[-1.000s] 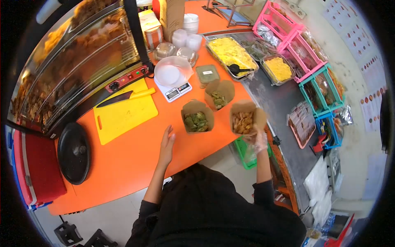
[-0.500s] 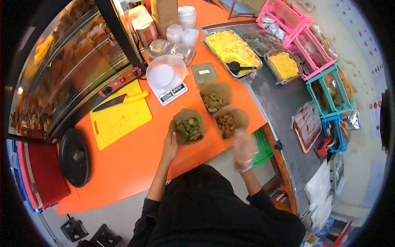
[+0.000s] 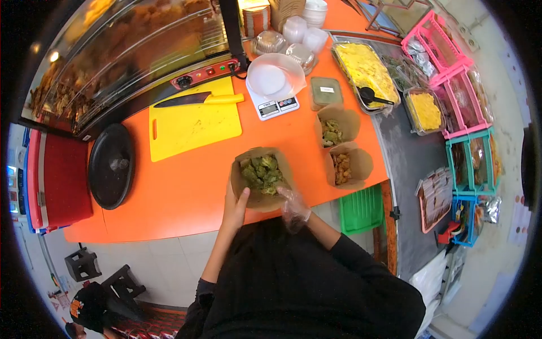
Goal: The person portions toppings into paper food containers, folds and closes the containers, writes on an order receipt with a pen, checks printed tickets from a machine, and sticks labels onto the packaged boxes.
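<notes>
A brown paper food box (image 3: 261, 201) filled with green-coated chunks of food (image 3: 263, 174) is at the table's front edge, close to my body. My left hand (image 3: 234, 208), bare, grips its left side with the thumb on the near wall. My right hand (image 3: 294, 209), in a clear plastic glove, holds the right side, its fingertips at the rim by the food. To the right stand two more paper boxes: one with green-coated pieces (image 3: 332, 132), the other with orange-brown pieces (image 3: 341, 168).
A yellow cutting board (image 3: 195, 130) with a knife (image 3: 197, 99) lies left, beside a black oval pan (image 3: 112, 166). Behind are a kitchen scale (image 3: 276, 107), a lidded tub (image 3: 326, 93) and a heated display case (image 3: 135, 51). Trays of yellow food (image 3: 367, 68) stand right. Another person (image 3: 87, 305) is lower left.
My left hand has brought the box nearer my body, away from the other two. My gloved right hand has moved left from beside the orange-brown pieces onto this box. The view has turned.
</notes>
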`<state>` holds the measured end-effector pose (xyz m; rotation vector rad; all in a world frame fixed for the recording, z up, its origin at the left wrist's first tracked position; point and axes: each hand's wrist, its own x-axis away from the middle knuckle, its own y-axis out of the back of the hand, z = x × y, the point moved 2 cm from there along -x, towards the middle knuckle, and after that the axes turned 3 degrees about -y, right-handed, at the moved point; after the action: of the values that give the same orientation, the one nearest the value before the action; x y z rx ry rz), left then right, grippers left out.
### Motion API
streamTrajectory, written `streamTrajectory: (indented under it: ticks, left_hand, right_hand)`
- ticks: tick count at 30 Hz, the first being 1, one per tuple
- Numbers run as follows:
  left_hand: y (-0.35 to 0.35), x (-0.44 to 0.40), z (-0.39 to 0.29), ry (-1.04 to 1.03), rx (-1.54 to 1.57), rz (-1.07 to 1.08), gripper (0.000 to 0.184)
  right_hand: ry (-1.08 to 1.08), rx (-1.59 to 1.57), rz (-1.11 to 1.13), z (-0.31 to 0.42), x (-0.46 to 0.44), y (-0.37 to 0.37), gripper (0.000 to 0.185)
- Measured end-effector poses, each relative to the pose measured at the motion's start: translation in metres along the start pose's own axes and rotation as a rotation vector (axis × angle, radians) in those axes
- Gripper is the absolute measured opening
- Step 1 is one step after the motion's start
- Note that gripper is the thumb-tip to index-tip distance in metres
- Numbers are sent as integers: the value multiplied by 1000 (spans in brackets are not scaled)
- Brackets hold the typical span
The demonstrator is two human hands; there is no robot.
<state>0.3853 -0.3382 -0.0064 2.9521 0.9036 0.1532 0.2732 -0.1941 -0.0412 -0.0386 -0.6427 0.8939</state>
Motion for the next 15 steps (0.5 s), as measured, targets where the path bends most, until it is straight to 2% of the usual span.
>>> streamTrajectory:
  ticks: [2,5,8,10,11,12,14,15]
  left_hand:
    - [8,8,23,-12,50,-20,72]
    - [12,24,53,141,513,-93,73]
    - [17,32,52,78,372,-12,78]
    - [26,47,105,32,348,-24,77]
    - [27,45,109,31,359,-44,77]
    - [27,43,112,31,369,-65,76]
    - [12,31,61,81,440,-135,74]
    - [2,16,41,71,328,-184,71]
  right_hand:
    - [33,163,8,8,9,-7,70]
    - [50,-275,-3,14,27,-32,61]
    - [118,-193,63,16,30,-34,57]
    - [231,-92,9,16,32,-38,56]
    - [290,-44,-25,17,33,-39,56]
    - [358,238,-56,7,27,-35,58]
    - [456,810,-140,-20,7,-18,60]
    - [173,423,-255,-10,5,-22,55]
